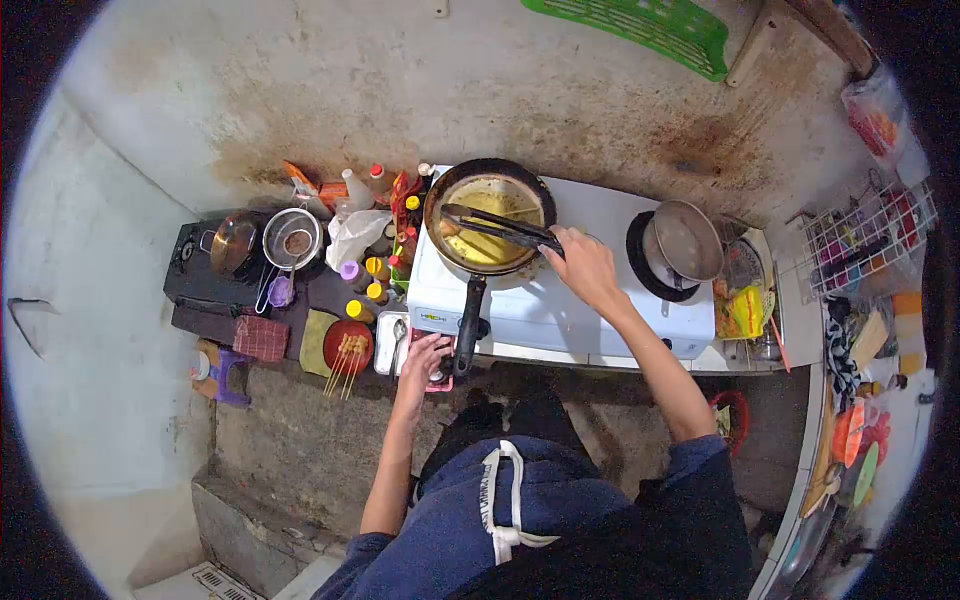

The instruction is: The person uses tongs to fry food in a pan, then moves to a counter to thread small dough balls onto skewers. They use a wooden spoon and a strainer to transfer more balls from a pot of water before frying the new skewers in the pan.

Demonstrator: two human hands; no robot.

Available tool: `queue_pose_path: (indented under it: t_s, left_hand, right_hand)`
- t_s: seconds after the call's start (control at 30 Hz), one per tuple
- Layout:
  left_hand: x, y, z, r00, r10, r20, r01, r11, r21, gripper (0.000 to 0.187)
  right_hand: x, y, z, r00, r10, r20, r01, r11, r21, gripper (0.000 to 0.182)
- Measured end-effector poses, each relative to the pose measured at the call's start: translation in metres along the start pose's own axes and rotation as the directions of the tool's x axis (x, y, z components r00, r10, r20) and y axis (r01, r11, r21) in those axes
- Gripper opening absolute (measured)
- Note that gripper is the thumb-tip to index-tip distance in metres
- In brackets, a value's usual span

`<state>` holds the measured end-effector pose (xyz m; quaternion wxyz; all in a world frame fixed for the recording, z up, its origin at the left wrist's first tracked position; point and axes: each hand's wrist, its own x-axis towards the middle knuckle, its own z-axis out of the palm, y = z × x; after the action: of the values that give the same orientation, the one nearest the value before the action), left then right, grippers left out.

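My right hand [583,267] is closed round black tongs [505,228], whose tips reach into a frying pan [547,205] on the white stove. Yellowish oil and a small browned piece of food [449,228] show in the pan, the piece right by the tong tips. The pan's black handle [469,325] points toward me. My left hand [425,362], fingers apart and holding nothing, hovers by the stove's front left corner, over a pink tray [440,385]. Left of it are a white tray with a spoon [398,338] and a red plate [333,330] with several skewers [347,362].
A second pan [685,242] sits on the right burner of the stove [590,320]. Bottles and yellow-lidded jars [359,311] crowd the left side, near a strainer [293,238] and a lidded pot [236,245]. A wire rack [865,240] hangs at right.
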<state>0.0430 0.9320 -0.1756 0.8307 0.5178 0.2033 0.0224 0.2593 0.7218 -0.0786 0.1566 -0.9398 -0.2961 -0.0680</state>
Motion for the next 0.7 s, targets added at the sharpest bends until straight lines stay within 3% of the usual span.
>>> queue_pose_path:
  t_s: [0.27, 0.43, 0.57, 0.63, 0.7]
  left_hand:
    - [-0.008, 0.0, -0.01, 0.995, 0.019, -0.095, -0.019, 1.0, 0.008, 0.036]
    - [-0.008, -0.001, -0.013, 0.994, 0.032, -0.101, -0.031, 0.999, 0.012, 0.037]
    - [-0.009, 0.001, -0.008, 0.994, 0.003, -0.112, -0.001, 1.0, 0.021, 0.037]
    - [-0.008, 0.0, -0.007, 0.996, 0.013, -0.085, -0.014, 1.0, -0.005, 0.038]
    - [-0.007, 0.002, -0.005, 0.997, 0.023, -0.076, -0.024, 1.0, -0.004, 0.037]
  right_hand:
    - [-0.003, 0.005, -0.018, 0.994, -0.076, 0.083, 0.082, 0.994, -0.071, 0.037]
    - [-0.016, 0.009, -0.025, 1.0, -0.003, -0.017, 0.004, 1.0, 0.031, 0.038]
    - [-0.025, 0.014, -0.025, 0.998, -0.029, -0.059, 0.031, 0.999, 0.033, 0.038]
    - [-0.028, 0.009, -0.026, 0.997, 0.047, 0.066, -0.049, 0.998, 0.033, 0.039]
    - [-0.032, 0.009, -0.024, 0.997, 0.049, 0.058, -0.05, 0.999, 0.004, 0.039]
